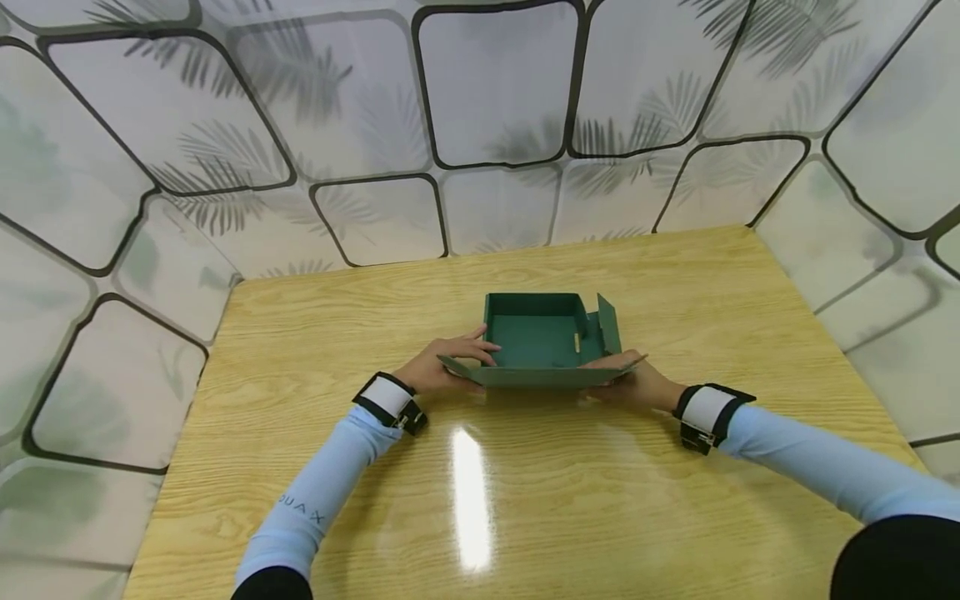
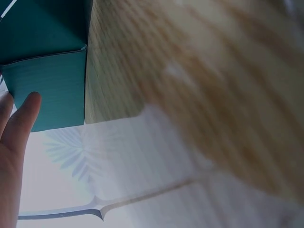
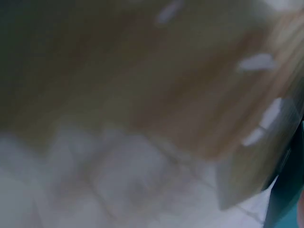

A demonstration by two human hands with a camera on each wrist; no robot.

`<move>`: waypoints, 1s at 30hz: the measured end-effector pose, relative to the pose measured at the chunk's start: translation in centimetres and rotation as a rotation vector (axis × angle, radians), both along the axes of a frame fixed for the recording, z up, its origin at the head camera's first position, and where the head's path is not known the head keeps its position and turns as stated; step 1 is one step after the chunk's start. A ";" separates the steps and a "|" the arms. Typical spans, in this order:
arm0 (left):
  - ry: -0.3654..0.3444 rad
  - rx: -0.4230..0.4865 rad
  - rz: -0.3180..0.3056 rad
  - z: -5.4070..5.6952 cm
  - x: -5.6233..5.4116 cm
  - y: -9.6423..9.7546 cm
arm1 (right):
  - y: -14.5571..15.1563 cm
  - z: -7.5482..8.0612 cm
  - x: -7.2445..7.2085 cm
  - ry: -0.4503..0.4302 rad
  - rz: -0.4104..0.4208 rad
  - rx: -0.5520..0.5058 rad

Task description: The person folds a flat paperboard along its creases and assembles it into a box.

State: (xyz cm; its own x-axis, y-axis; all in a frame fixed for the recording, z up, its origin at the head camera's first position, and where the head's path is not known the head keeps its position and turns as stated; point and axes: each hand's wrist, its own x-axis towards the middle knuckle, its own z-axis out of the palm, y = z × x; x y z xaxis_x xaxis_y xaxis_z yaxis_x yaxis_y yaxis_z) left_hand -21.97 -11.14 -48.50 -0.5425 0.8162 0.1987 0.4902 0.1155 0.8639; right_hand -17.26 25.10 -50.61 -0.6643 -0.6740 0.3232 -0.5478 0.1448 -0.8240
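A green cardboard box [image 1: 534, 340] stands partly folded on the table, its inside facing up. The front panel [image 1: 536, 377] runs along its near side, with a flap sticking out at each end. At the left front corner my left hand [image 1: 450, 360] holds the box, fingers behind the front panel and near the left wall. My right hand [image 1: 633, 383] grips the right end of that panel, some fingers hidden behind it. On the right, a side flap [image 1: 608, 323] stands up, tilted outward. In the left wrist view, fingertips [image 2: 32, 100] lie before a green wall [image 2: 54, 90].
The wood-grain table [image 1: 337, 333] carries a bright light reflection near its front. A patterned curtain [image 1: 495, 83] surrounds the table at the back and sides. The right wrist view is dark and blurred, with a green edge of the box [image 3: 288, 183] at its right.
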 end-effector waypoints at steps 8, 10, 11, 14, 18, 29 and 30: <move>-0.004 0.025 -0.003 0.1 0.0 -0.1 | 0.0 -0.4 1.0 -0.210 -0.082 -0.126; -0.018 -0.003 0.027 0.5 0.1 0.0 | -0.2 -0.7 1.2 -0.238 -0.152 -0.134; -0.017 -0.025 0.046 0.7 0.1 0.0 | -0.3 -0.8 1.3 -0.266 -0.201 -0.117; 0.015 -0.133 0.120 1.1 0.2 0.1 | -0.6 -0.8 1.5 -0.357 -0.336 -0.068; 0.041 -0.262 0.187 1.3 0.3 0.3 | -0.9 -0.8 1.4 -0.420 -0.456 -0.086; 0.166 -0.152 0.059 1.2 -0.1 0.6 | 2.7 0.4 1.0 -0.302 -0.308 0.197; 0.175 -0.133 0.034 1.2 -0.2 0.7 | 3.5 0.8 0.7 -0.246 -0.274 0.281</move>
